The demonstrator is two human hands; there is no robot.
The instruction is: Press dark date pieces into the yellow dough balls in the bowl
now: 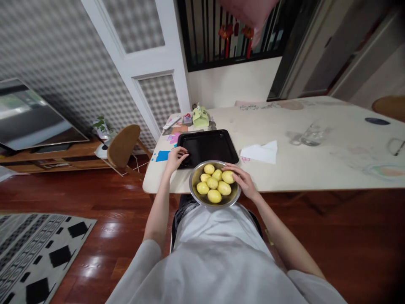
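A round metal bowl stands close in front of my body, at the table's near edge. It holds several yellow, oval lemons. My right hand reaches over the bowl's right rim, its fingers and thumb around the rightmost lemon, which is still in the bowl. Behind the bowl lies a black rectangular tray. Over the tray's left edge is my left hand, with fingertips bent together; whatever lies between them is too dark and small to name.
A white sheet of paper lies right of the tray, with a glass jug farther right. Behind the tray are a green tissue holder and a white remote. A wooden chair stands left of the table.
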